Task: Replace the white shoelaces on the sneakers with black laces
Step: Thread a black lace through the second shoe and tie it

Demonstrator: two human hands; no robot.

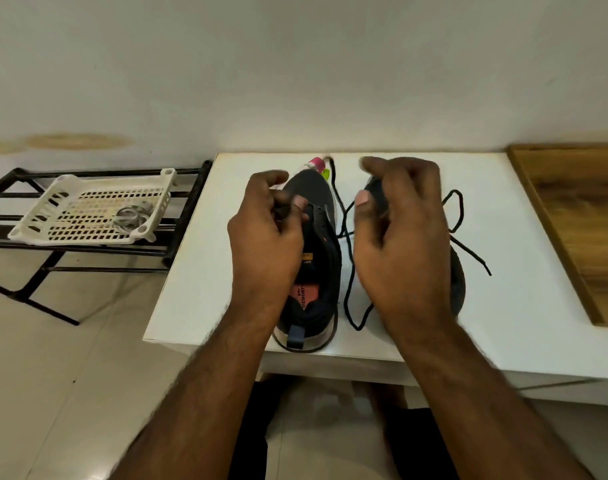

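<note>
Two dark sneakers are set side by side on a white table, with their toes pointing at the wall. The left sneaker can be seen well, and its pink inside is open to view. The right sneaker is mostly hidden under the right hand. A black lace is draped loosely between the two shoes, and more black lace is looped on the table by the right shoe. No white lace can be seen anywhere. Something small and dark is pinched by the left hand over the left shoe's lace holes; it is probably a lace end, but it is too blurred to be sure. The right hand's fingers are curled above the right shoe, and whether anything is held by them cannot be told. Off to the side, a white basket is kept on a black rack. Trouble could be caused by the loose lace. If it is tugged too hard, it might be pulled right out of a hole. It could also get tangled, since so much of it is lying in loops. A hole might be skipped, because the shoe and the lace are both dark and hard to tell apart.
</note>
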